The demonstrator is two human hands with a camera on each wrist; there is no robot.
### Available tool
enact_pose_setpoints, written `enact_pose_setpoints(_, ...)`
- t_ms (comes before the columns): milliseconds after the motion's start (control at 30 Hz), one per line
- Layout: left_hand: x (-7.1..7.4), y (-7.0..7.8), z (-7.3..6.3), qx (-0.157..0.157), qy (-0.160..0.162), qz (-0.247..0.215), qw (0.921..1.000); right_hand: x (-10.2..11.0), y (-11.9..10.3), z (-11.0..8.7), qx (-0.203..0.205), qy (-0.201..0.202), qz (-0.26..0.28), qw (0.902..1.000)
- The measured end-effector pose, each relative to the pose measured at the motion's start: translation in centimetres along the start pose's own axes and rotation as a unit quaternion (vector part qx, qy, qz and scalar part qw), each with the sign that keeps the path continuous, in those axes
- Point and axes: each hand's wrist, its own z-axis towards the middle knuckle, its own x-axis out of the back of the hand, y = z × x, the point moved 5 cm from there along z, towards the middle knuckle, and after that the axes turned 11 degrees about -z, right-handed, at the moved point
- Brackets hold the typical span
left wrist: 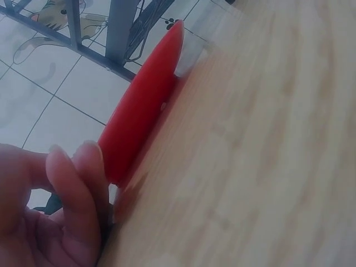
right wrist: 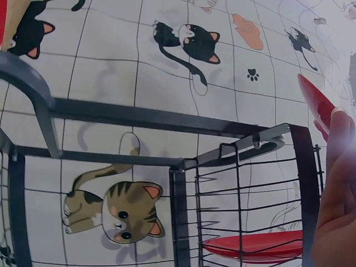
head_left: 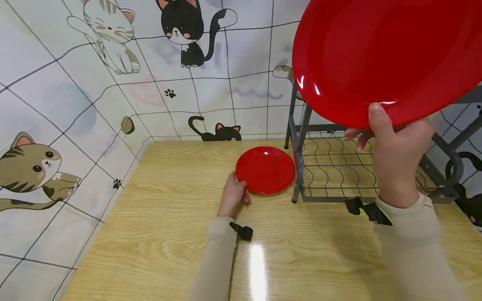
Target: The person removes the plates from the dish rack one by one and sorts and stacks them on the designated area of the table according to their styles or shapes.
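My right hand holds a large red plate up over the rack, thumb on the near rim and fingers underneath. In the right wrist view that plate shows as a thin slice beyond the fingers. A smaller red plate lies on the wooden table, just left of the rack. At its left rim, my left hand grips the edge. The left wrist view shows this plate from the side, low over the wood, with the curled fingers at its near end.
A grey metal rack with a wavy wire shelf stands at the right of the table. Its frame fills much of the right wrist view. White tiled walls with cartoon cats border the table behind and at left.
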Motion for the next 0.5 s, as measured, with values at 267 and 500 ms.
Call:
enact_pose_setpoints(267, 0.3, -0.1, 0.0, -0.004, 0.022, 0.004, 0.9997, 0.3, 1.4, -2.6, -0.036, 0.01, 0.037, 0.9986)
enact_pose_setpoints(500, 0.6, 0.0, 0.0, -0.013, 0.038, 0.012, 0.9991, 0.5, 1.7, -4.0, -0.041, 0.029, 0.077, 0.9957)
